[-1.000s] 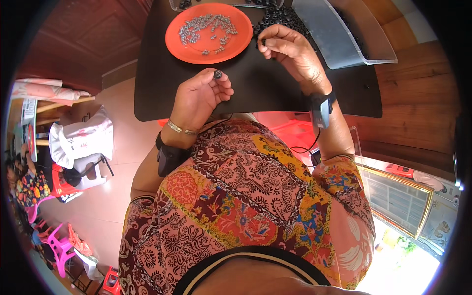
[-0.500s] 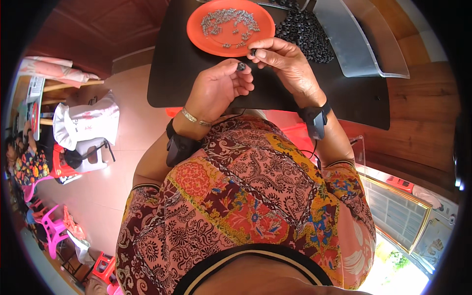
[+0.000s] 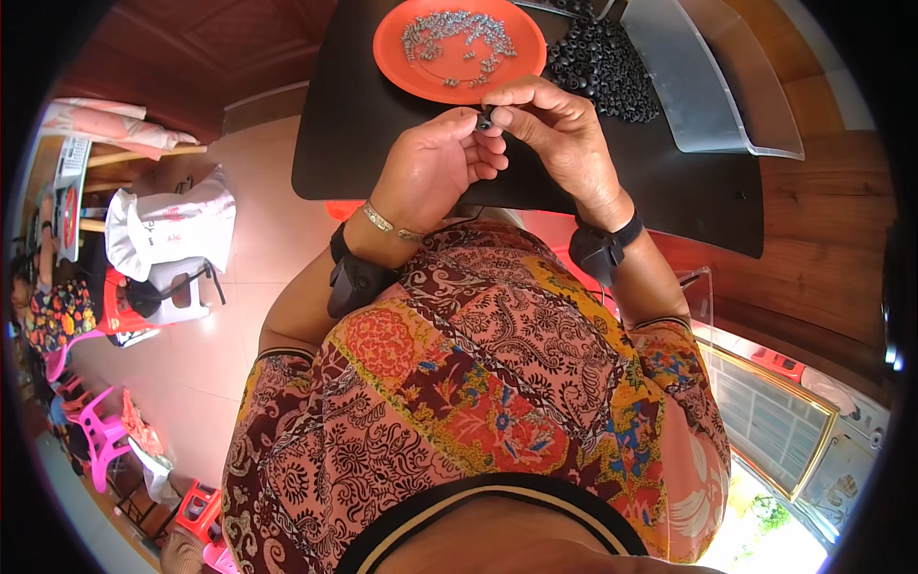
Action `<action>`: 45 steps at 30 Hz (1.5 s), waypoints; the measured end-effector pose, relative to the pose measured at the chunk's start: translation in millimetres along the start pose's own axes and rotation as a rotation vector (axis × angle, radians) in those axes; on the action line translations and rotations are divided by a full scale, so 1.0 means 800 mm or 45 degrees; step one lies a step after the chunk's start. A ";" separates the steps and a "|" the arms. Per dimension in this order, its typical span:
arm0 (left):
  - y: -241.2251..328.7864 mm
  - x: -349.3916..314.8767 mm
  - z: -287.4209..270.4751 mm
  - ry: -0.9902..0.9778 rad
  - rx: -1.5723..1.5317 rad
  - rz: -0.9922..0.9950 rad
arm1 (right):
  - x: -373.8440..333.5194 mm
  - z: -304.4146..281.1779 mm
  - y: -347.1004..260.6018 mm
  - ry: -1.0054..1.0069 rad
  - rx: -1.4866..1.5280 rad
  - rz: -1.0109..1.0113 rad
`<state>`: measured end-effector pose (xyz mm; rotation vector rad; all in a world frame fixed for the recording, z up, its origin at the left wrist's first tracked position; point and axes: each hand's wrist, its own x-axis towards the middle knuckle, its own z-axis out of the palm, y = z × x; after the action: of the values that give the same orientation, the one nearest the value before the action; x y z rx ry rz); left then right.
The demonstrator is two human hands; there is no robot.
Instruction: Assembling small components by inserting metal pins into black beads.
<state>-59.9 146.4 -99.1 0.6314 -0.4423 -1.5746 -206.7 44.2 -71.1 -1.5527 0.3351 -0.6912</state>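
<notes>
My left hand [image 3: 435, 163] pinches a small black rounded part [image 3: 484, 123] between thumb and fingers, palm turned up. My right hand [image 3: 557, 134] meets it from the right, thumb and forefinger closed around a second small black piece, mostly hidden by the fingertips. The two pieces touch or nearly touch; I cannot tell which. Just beyond my hands lies an orange-red plate [image 3: 406, 80] with many small silver metal springs or screws [image 3: 459, 36] on it. To its right, a heap of small black parts [image 3: 602, 67] covers the black table [image 3: 344, 143].
A grey translucent bin [image 3: 684, 81] lies on its side at the table's right, opening toward the heap. Wooden panelling [image 3: 822, 210] borders the table there. On the left, a white sack [image 3: 172, 225] rests by a stool, and another person [image 3: 59, 306] sits farther off.
My hands have come together, bringing the two small black pieces from apart to meeting at the fingertips. The plate and table have shifted slightly in view.
</notes>
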 end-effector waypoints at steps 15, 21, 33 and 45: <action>-0.002 0.003 0.002 -0.047 -0.028 0.019 | -0.004 0.002 0.005 0.092 0.072 -0.097; -0.001 0.003 0.002 -0.058 -0.008 -0.019 | -0.006 -0.001 0.003 0.063 0.188 -0.012; 0.004 -0.002 0.014 0.022 -0.027 0.027 | -0.008 0.008 0.006 0.111 -0.336 -0.325; 0.002 -0.005 0.015 -0.032 -0.063 0.021 | -0.007 0.012 0.006 0.232 -0.789 -0.682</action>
<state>-65.9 149.2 -88.5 0.5694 -0.4248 -1.5744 -204.5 54.3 -76.6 -2.2097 0.2818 -1.2300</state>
